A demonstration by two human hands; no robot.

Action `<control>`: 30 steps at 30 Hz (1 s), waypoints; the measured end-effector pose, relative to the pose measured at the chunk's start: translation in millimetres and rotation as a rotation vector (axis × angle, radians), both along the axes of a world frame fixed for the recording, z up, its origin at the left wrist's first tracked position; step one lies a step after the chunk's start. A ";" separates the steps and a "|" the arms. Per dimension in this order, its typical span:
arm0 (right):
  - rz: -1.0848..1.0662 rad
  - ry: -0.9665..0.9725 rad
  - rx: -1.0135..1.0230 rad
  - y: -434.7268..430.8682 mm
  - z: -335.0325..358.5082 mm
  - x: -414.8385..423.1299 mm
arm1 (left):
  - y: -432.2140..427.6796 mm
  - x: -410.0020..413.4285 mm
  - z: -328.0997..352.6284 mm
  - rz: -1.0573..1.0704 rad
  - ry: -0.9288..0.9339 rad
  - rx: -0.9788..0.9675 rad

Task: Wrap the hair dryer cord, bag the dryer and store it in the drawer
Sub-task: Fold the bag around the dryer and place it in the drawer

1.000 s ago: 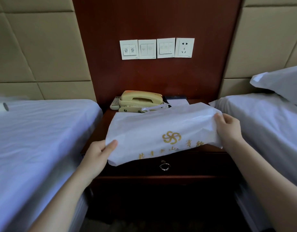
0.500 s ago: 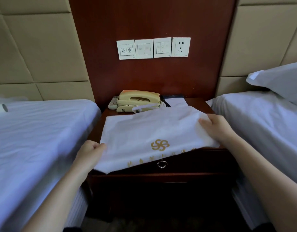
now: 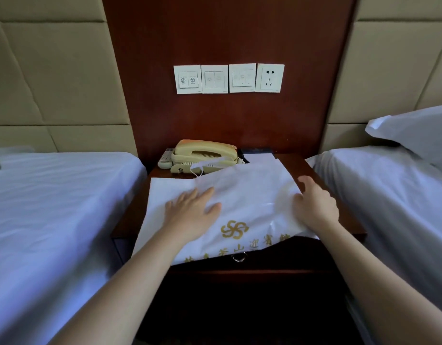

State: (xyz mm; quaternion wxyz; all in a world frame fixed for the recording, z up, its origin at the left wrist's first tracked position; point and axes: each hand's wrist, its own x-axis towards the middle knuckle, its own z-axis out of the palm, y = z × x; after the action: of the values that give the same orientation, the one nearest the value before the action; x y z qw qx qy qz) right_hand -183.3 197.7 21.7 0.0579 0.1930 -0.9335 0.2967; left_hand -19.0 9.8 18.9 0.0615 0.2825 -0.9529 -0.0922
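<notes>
Our white bag (image 3: 249, 195) lies on the tabletop (image 3: 293, 159), overhanging the closed drawer (image 3: 277, 258). Our left hand (image 3: 190, 210) presses it, grip spread flat, likely to smooth it. Our right hand (image 3: 317, 207) curls at its edge (pinching or not, we cannot tell). The dryer is hidden, presumably inside.

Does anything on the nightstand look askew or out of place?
Yes. The white bag lies crooked on the nightstand: its printed front edge hangs over the drawer, just above the ring pull, and its back edge hides part of the telephone.
</notes>
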 end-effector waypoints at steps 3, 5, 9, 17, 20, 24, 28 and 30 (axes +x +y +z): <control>0.110 0.367 0.142 -12.9 7.5 4.7 | -4.8 -3.7 1.3 -0.016 0.026 0.135; 0.325 0.378 0.120 -30.2 10.9 12.1 | -5.6 -5.9 2.5 -0.026 0.023 0.189; 0.496 0.150 0.228 -59.9 -1.3 23.4 | -14.5 -9.9 0.9 0.038 0.000 0.314; 0.439 -0.061 0.157 -61.5 -7.8 26.2 | -41.9 11.4 -13.1 0.187 -0.045 0.403; 0.451 -0.130 0.101 -56.0 -6.7 33.0 | -39.6 28.1 -17.2 0.282 -0.009 0.412; 0.444 -0.123 0.125 -46.6 -7.3 43.8 | -23.9 57.2 -27.0 0.433 0.402 0.488; 0.420 -0.130 0.141 -40.4 -6.3 51.5 | -5.3 93.6 -33.8 0.622 0.888 0.831; 0.390 -0.099 0.155 -40.4 -5.7 53.3 | 11.2 104.8 -34.5 0.670 1.026 1.211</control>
State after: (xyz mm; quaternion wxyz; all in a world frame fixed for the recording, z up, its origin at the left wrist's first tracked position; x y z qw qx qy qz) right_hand -129.9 157.4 16.0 -0.0616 0.3592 -0.9002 0.2385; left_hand 85.8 21.0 -15.6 0.3470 0.4562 -0.4605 -0.6778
